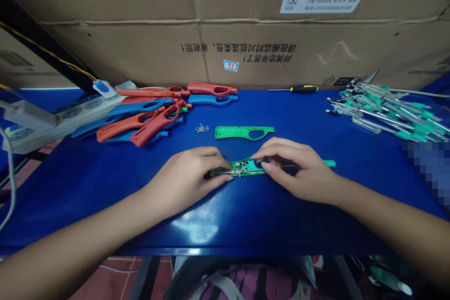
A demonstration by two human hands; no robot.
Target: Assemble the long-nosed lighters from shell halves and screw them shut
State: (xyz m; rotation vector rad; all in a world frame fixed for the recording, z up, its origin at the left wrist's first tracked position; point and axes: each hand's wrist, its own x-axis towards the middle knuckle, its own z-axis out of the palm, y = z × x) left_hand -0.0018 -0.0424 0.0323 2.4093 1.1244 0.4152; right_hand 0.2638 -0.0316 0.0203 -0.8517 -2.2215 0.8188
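Left hand (191, 172) pinching open green shell (259, 172), white wires (242, 168) inside; right hand (305, 168) at turquoise piece (251, 165), grip unclear.

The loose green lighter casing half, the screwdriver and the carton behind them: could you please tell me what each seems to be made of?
Green lighter casing half: probably moulded plastic, slightly glossy, from its even colour and raised rim. Screwdriver: the slim grey shaft looks like metal; the black-and-yellow handle may be plastic or rubber. Carton: matte brown cardboard, judging by creases and printed lettering.
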